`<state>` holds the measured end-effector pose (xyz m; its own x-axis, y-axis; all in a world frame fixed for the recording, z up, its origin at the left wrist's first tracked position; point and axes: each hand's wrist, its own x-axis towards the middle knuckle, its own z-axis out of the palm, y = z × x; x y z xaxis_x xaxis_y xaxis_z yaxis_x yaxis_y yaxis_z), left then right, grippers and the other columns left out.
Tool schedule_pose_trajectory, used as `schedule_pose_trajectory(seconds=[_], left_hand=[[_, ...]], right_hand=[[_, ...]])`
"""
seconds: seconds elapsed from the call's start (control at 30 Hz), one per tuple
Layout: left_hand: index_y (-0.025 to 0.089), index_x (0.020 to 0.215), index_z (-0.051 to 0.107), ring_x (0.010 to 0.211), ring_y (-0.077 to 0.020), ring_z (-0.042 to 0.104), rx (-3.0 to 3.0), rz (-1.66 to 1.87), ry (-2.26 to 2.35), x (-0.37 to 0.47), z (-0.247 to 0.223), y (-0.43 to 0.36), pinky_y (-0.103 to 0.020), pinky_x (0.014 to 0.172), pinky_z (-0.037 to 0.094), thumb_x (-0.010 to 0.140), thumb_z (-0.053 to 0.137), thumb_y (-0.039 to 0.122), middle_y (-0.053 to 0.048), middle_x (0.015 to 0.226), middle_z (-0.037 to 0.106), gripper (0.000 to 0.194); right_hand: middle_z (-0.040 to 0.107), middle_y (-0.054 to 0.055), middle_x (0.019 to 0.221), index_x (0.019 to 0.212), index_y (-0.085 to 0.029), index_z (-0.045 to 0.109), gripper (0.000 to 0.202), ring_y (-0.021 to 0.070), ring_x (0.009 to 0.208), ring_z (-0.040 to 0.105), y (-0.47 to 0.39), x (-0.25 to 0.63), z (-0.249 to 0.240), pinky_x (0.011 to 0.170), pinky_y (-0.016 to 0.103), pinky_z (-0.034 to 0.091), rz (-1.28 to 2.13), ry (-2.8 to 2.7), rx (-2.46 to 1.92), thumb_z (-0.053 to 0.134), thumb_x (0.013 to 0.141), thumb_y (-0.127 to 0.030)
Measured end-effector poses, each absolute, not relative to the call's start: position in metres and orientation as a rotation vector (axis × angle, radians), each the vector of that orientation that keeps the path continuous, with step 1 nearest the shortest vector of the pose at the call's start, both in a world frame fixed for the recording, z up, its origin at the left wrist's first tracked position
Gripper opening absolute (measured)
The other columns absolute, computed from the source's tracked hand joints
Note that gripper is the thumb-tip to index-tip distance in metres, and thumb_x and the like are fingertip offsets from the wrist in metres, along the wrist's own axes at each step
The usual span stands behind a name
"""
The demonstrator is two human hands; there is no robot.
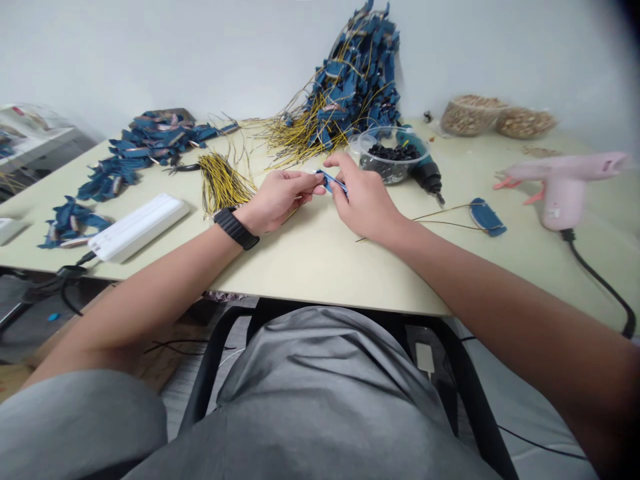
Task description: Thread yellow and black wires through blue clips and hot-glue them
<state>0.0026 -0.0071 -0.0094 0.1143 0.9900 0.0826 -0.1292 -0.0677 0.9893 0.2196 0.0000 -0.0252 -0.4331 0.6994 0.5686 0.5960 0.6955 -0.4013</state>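
Over the middle of the table, a small blue piece (pixel 328 181) is held between my two hands. My left hand (pixel 280 197), with a black band on its wrist, pinches the piece's left end between thumb and fingertips. The thumb and fingers of my right hand (pixel 363 197) close on its right side, the index finger raised over it. My fingers cover much of the piece, so its details are hidden. Right of my right hand lies a similar blue piece (pixel 487 217) with two thin wires. A bundle of yellow and black wires (pixel 223 181) lies beside my left hand.
A tall heap of wired blue pieces (pixel 355 80) stands against the wall. Behind my right hand are a tub of black parts (pixel 393 155) and a power screwdriver (pixel 426 175). A pink glue gun (pixel 565 183) stands right. More blue pieces (pixel 135 150), pliers (pixel 181 167) and a white power strip (pixel 140 227) lie left.
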Motion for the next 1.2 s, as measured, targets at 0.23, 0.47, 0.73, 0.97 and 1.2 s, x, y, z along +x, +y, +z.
schedule_pose_trajectory(seconds=[0.23, 0.47, 0.73, 0.97, 1.2], left_hand=[[0.018, 0.074, 0.089, 0.078, -0.0114, 0.07, 1.239, 1.341, 0.965, 0.007, -0.011, -0.01, -0.023, 0.076, 0.053, 0.1, 0.091, 0.01, -0.006, 0.082, 0.086, 0.028], [0.021, 0.072, 0.091, 0.08, -0.0137, 0.071, 1.314, 1.425, 0.982, 0.008, -0.015, -0.013, -0.027, 0.08, 0.054, 0.093, 0.096, 0.018, -0.005, 0.081, 0.086, 0.022], [0.023, 0.071, 0.091, 0.077, -0.0148, 0.068, 1.354, 1.464, 1.075, 0.013, -0.011, -0.017, -0.028, 0.081, 0.056, 0.097, 0.092, 0.015, -0.004, 0.077, 0.084, 0.027], [0.023, 0.07, 0.091, 0.074, -0.0136, 0.068, 1.395, 1.462, 1.004, 0.011, -0.014, -0.017, -0.028, 0.078, 0.055, 0.099, 0.09, 0.013, -0.003, 0.075, 0.084, 0.031], [0.024, 0.08, 0.096, 0.082, -0.0188, 0.079, 1.495, 1.447, 1.089, 0.006, -0.013, -0.016, -0.031, 0.086, 0.065, 0.098, 0.101, 0.026, -0.005, 0.084, 0.089, 0.019]], right_hand=[[0.09, 0.009, 0.114, 0.159, -0.027, 0.067, 0.046, 0.0325, 0.107, 0.085, -0.004, 0.213, -0.023, 0.105, 0.048, 0.064, 0.266, -2.117, -0.986, 0.059, 0.118, -0.008], [0.089, 0.007, 0.109, 0.157, -0.026, 0.064, 0.046, 0.0317, 0.108, 0.086, -0.004, 0.212, -0.025, 0.104, 0.048, 0.065, 0.276, -2.108, -0.971, 0.059, 0.117, -0.005], [0.09, 0.007, 0.111, 0.145, -0.024, 0.074, 0.037, 0.0307, 0.108, 0.086, -0.01, 0.208, -0.016, 0.108, 0.048, 0.066, 0.388, -2.059, -1.016, 0.067, 0.114, -0.005], [0.086, 0.0, 0.103, 0.127, -0.027, 0.068, 0.019, 0.0176, 0.072, 0.078, -0.021, 0.196, 0.003, 0.063, 0.031, 0.067, 1.232, -1.62, -1.043, 0.066, 0.121, -0.01], [0.085, -0.003, 0.091, 0.121, -0.026, 0.069, 0.019, 0.015, 0.072, 0.082, -0.028, 0.202, 0.021, 0.075, 0.029, 0.074, 1.572, -1.313, -1.026, 0.067, 0.126, -0.007]])
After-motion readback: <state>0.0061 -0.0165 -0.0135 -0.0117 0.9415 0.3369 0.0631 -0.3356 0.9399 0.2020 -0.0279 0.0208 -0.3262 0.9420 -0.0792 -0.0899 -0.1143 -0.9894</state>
